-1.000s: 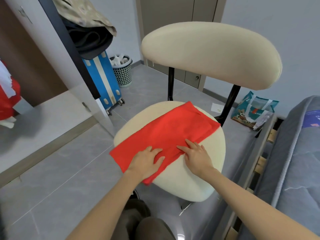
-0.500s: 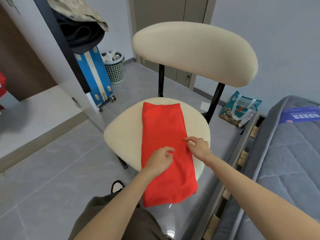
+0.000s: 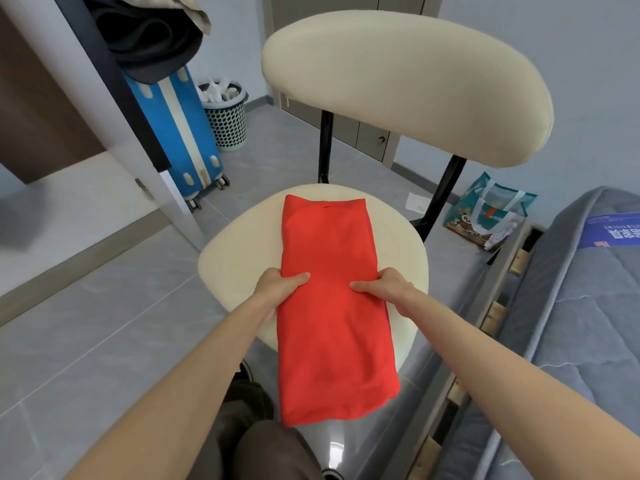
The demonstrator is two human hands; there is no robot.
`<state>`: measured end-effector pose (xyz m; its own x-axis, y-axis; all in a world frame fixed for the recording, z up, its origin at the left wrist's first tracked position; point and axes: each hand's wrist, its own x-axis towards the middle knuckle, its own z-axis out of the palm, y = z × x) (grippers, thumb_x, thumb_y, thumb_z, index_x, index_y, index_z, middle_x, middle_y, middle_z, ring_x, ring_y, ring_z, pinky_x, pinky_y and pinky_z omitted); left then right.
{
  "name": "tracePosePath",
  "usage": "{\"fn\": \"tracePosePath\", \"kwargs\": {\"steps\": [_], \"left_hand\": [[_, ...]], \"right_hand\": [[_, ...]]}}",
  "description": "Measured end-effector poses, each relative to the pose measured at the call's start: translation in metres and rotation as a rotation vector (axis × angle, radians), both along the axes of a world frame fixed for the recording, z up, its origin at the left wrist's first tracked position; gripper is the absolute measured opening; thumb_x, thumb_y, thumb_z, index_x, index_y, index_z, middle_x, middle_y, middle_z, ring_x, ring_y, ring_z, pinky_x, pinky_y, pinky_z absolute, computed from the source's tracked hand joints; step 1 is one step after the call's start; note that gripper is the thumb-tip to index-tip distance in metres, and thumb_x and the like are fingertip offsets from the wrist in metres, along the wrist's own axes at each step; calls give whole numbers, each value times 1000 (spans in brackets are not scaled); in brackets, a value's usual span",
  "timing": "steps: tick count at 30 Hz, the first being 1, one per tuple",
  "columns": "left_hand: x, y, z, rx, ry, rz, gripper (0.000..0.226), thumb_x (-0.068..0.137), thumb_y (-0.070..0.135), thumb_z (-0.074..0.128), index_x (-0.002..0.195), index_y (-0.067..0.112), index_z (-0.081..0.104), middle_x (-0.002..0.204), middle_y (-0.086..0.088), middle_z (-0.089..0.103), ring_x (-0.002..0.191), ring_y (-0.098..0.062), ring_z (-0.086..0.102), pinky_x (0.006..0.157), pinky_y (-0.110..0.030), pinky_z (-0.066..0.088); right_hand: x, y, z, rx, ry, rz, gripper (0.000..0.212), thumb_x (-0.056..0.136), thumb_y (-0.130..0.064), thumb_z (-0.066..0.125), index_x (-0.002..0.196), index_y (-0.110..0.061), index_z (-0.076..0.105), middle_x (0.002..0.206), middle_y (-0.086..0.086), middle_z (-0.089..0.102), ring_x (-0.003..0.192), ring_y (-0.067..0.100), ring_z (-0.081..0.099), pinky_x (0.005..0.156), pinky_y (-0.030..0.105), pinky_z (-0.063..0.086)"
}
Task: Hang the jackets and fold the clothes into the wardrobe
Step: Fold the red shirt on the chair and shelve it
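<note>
A red garment (image 3: 330, 271), folded into a long narrow strip, lies lengthwise on the cream chair seat (image 3: 239, 251), and its near end hangs over the seat's front edge. My left hand (image 3: 278, 284) pinches the strip's left edge at about its middle. My right hand (image 3: 386, 285) pinches the right edge opposite it. Both thumbs lie on top of the cloth and the fingers are tucked under it. At the upper left, dark and beige clothes (image 3: 145, 32) are piled on top of a blue suitcase.
The chair's cream backrest (image 3: 408, 84) rises behind the seat. A blue suitcase (image 3: 180, 133) and a mesh bin (image 3: 225, 112) stand at the left by a wardrobe door (image 3: 104, 109). A grey mattress (image 3: 581, 306) lies at the right, with a printed bag (image 3: 491, 216) on the floor.
The red garment has turned from lying crosswise to lengthwise on the seat. Both hands have gone from resting flat on it to gripping its two side edges.
</note>
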<state>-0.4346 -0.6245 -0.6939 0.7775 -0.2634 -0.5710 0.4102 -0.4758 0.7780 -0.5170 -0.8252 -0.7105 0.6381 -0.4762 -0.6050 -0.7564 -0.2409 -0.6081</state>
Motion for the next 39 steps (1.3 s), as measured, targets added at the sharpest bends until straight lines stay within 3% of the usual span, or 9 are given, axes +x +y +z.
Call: {"fn": "tracePosePath", "kwargs": {"steps": [4, 7, 13, 18, 22, 25, 32, 35, 39], "left_hand": [[-5, 9, 8, -56, 14, -61, 43, 89, 27, 68, 125, 6, 57, 120, -5, 63, 88, -10, 59, 70, -15, 45], [-13, 20, 20, -154, -15, -12, 28, 86, 27, 71, 107, 15, 59, 118, -4, 65, 89, -7, 63, 65, -13, 47], [-31, 52, 57, -182, -258, -128, 87, 68, 7, 85, 128, 38, 30, 102, -2, 66, 94, -8, 64, 64, -6, 46], [-52, 62, 105, 87, -607, -329, 70, 66, 15, 87, 127, 27, 55, 116, 11, 53, 109, -11, 51, 89, -22, 40], [-67, 71, 147, 184, -706, -434, 65, 71, 25, 84, 128, 24, 54, 117, 12, 52, 106, -8, 48, 86, -22, 37], [-80, 76, 168, 240, -670, -567, 57, 77, 31, 79, 127, 20, 53, 115, 8, 54, 104, -11, 52, 87, -24, 42], [-104, 83, 164, 197, -477, -645, 30, 85, 44, 66, 104, 21, 65, 109, 1, 62, 110, -11, 53, 98, -29, 45], [-112, 78, 141, -10, -232, -412, 28, 84, 46, 67, 101, 24, 65, 98, 11, 69, 90, -4, 64, 87, -28, 53], [-109, 59, 106, -129, -87, -75, 44, 81, 61, 61, 102, 23, 61, 93, 6, 69, 78, -7, 65, 47, -16, 50]], "right_hand": [[-13, 1, 10, 229, -176, -75, 28, 80, -28, 78, 101, -13, 65, 115, 9, 67, 98, 17, 63, 74, 21, 55], [-29, 4, 30, 327, -333, -96, 22, 80, -26, 78, 98, -16, 69, 102, 0, 72, 78, 5, 67, 52, 9, 47], [-61, 11, 82, 267, -532, 41, 23, 82, -22, 76, 103, -15, 73, 105, -1, 73, 102, 16, 68, 77, 17, 53], [-93, 29, 121, -61, -702, 176, 26, 82, -16, 77, 106, -18, 70, 140, -13, 41, 127, 2, 38, 107, 27, 34], [-125, 46, 152, -76, -926, 240, 11, 87, -6, 69, 96, -12, 66, 101, 0, 67, 99, 10, 60, 94, 29, 45], [-141, 55, 169, -95, -1034, 188, 9, 90, -6, 65, 99, -5, 63, 98, 8, 65, 96, 26, 59, 89, 36, 46], [-164, 64, 170, -56, -983, 97, 13, 99, -22, 55, 109, -17, 60, 102, 1, 64, 97, 19, 60, 81, 31, 49], [-161, 63, 156, -40, -906, 35, 13, 99, -26, 53, 108, -21, 60, 101, 5, 64, 95, 23, 61, 82, 33, 51], [-142, 54, 132, 21, -730, -89, 11, 98, -29, 54, 105, -23, 60, 102, 22, 65, 96, 38, 63, 89, 50, 53]]}}
